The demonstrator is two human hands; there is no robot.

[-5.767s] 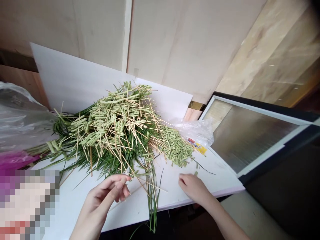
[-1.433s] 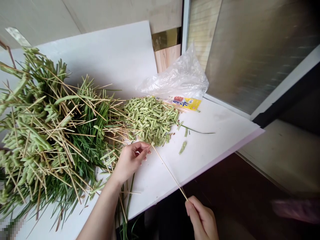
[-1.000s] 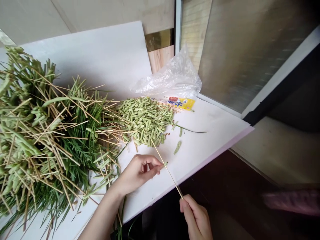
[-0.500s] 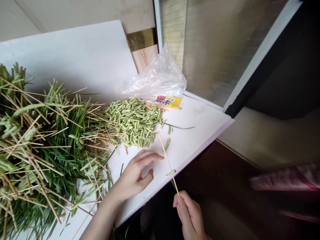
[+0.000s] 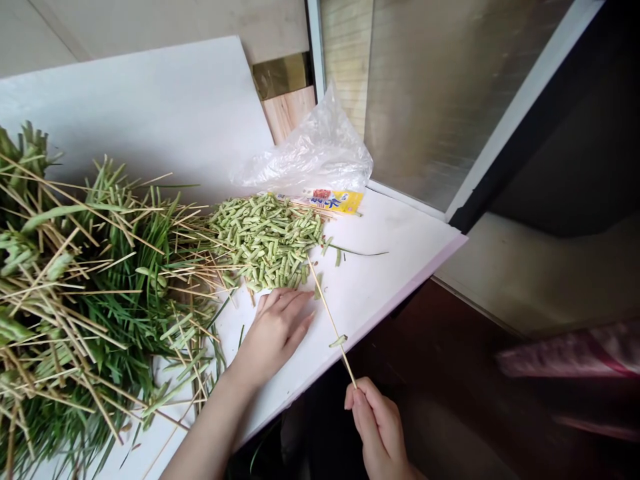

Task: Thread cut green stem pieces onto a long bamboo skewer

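My right hand [image 5: 377, 423], past the table's front edge, pinches the lower end of a thin wooden skewer [image 5: 327, 310]. One short green bean piece [image 5: 339, 341] is threaded crosswise on the skewer above my fingers. My left hand [image 5: 280, 330] rests low over the white table with fingers stretched and thumb apart. Its fingertips are beside a loose bean piece [image 5: 319, 285], just left of the skewer; whether they touch it I cannot tell. Beyond those fingers lies a heap of cut green bean pieces [image 5: 265, 240].
A large tangle of bean-loaded skewers and green blades [image 5: 110, 300] covers the left side. Behind the heap sits a crumpled clear plastic bag [image 5: 320, 153] with a yellow printed label [image 5: 347, 201]. The white table [image 5: 395, 233] ends in a slanting edge; a framed glass panel [image 5: 425, 100] stands behind.
My left hand has shifted up and left, lower onto the table. The loose bean piece has moved left. The skewer's upper tip has swung slightly left, while my right hand has barely moved.
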